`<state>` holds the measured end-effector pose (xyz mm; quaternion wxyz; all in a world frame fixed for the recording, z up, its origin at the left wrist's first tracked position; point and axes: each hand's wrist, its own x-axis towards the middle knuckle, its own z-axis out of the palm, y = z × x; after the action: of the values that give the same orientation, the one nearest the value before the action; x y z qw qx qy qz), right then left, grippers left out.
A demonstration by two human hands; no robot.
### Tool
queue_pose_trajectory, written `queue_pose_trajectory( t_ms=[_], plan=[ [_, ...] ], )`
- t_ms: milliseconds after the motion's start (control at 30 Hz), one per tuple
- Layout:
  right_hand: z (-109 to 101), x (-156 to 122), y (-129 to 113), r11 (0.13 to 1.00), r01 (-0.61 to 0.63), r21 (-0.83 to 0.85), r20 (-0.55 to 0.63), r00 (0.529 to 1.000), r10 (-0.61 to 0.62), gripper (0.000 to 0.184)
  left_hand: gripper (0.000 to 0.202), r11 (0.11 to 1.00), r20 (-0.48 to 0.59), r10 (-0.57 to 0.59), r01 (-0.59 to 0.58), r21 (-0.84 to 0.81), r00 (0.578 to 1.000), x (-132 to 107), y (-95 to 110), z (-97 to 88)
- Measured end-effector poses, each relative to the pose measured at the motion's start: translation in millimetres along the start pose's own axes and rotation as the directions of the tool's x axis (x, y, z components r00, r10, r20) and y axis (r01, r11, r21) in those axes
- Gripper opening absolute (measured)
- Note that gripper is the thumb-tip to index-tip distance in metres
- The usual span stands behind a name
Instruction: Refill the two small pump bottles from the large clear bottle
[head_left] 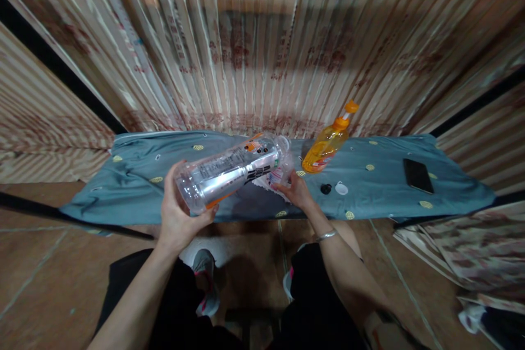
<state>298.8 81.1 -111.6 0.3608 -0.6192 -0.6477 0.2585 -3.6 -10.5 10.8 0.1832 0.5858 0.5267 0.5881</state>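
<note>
My left hand is wrapped round the base end of a large clear plastic bottle with a silver and orange label. The bottle lies tilted in the air, its uncapped-looking neck pointing up to the right. Below that neck, my right hand is closed on a small see-through plastic container; its exact kind is hard to make out. Pale crumpled material with pink and blue marks shows beside the right fingers, partly hidden. To the right stands a bottle of orange liquid with an orange pump top.
A teal patterned cloth covers the narrow table. A black cap and a white cap lie right of my right hand. Farther right is a dark phone. Dark poles and a striped curtain stand around the table.
</note>
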Motion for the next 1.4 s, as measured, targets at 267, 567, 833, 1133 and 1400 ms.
queue_pose_trajectory(
  t_ms=[267,567,833,1133,1400],
  plan=[
    [0.2,1.0,2.6,0.999,0.029,0.028,-0.014,0.999,-0.029,0.046,0.092,1.0,-0.007,0.027,-0.027,-0.004,1.0,-0.4,-0.6,0.0],
    [-0.7,0.3,-2.0,1.0,0.001,0.012,-0.013,1.0,-0.001,0.046,0.091,0.996,0.015,0.091,-0.091,0.003,0.996,-1.1,-7.9,-2.5],
    [-3.1,-0.3,-4.8,1.0,0.003,-0.003,0.004,1.0,-0.003,0.048,0.09,0.992,0.005,0.123,-0.123,0.015,0.992,-0.6,-8.8,-2.2],
    [-2.9,0.5,-4.3,1.0,-0.002,0.0,0.008,1.0,0.002,0.044,0.09,0.995,-0.009,0.101,-0.101,-0.002,0.995,-1.2,-9.0,-0.3],
    [-4.5,0.0,-8.2,1.0,-0.022,-0.018,0.019,1.0,0.022,0.045,0.09,0.995,-0.017,0.1,-0.099,0.03,0.995,-0.9,-7.6,-0.2]
  ],
)
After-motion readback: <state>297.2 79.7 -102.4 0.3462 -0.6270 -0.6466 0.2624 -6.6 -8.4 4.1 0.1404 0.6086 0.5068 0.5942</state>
